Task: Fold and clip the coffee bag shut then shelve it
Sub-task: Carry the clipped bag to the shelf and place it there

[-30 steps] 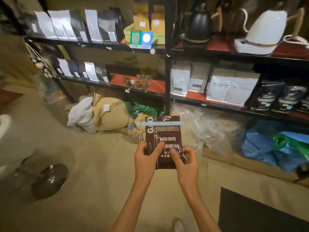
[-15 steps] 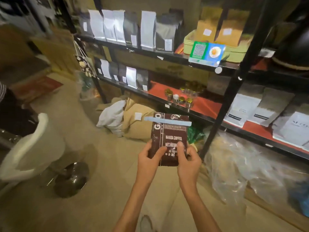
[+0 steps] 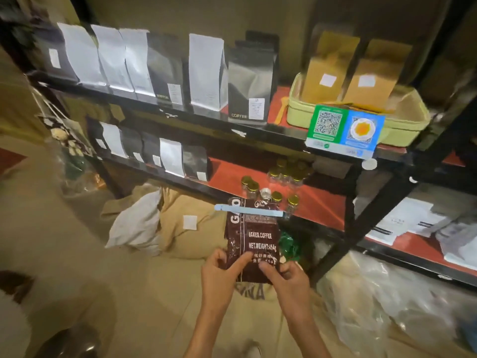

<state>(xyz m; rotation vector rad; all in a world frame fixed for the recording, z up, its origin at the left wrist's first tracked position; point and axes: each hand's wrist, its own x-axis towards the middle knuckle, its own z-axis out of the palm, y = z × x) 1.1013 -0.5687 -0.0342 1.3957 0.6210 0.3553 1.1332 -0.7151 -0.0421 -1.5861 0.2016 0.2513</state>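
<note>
A dark brown coffee bag (image 3: 254, 228) printed "BAKED.COFFEE" stands upright in both my hands. A pale blue clip (image 3: 249, 210) runs across its folded top and sticks out on both sides. My left hand (image 3: 219, 276) grips the bag's lower left edge, thumb across the front. My right hand (image 3: 289, 280) holds the lower right corner, thumb on the print. The bag hangs in front of the lower shelf (image 3: 320, 202), whose red board is bare to the right of some small jars (image 3: 276, 196).
Black metal shelving holds rows of white and black coffee bags (image 3: 206, 73) on the upper shelf and more lower left. A green tray (image 3: 402, 125) with kraft bags carries a QR sign (image 3: 344, 130). Burlap sacks (image 3: 180, 223) and plastic bags (image 3: 374, 293) lie on the floor.
My view has swung left and closer to the shelves. The clipped bag, still in both hands, now sits nearer the lower shelf's front edge by the jars.
</note>
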